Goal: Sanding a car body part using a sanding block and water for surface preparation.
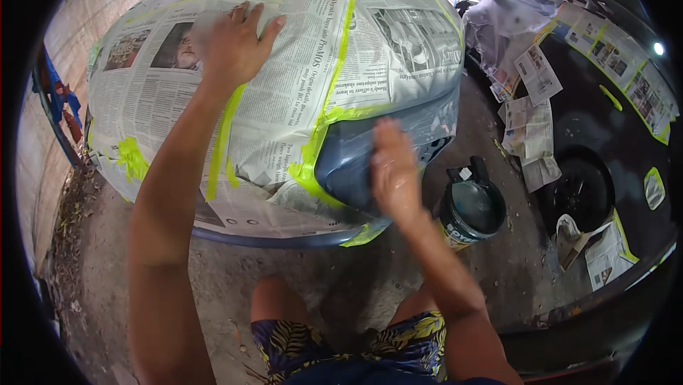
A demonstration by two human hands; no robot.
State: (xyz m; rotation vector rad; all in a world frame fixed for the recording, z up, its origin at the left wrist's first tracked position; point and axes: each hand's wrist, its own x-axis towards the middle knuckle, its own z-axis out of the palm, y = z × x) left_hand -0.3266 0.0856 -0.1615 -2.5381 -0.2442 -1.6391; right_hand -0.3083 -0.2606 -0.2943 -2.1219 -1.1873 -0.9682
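The left hand (231, 43) lies flat and open on the newspaper (284, 93) at 11 o'clock. The right hand (393, 171) presses the bare blue panel (345, 171) at the middle; its grip is blurred, I cannot tell. A bucket (473, 207) stands at 3 o'clock.

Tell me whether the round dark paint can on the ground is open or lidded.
Open. The round dark paint can stands upright on the concrete ground with no lid; its greyish inside shows from above.

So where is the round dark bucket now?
The round dark bucket stands on the concrete ground, right of the right hand, beside the newspaper-masked blue panel.
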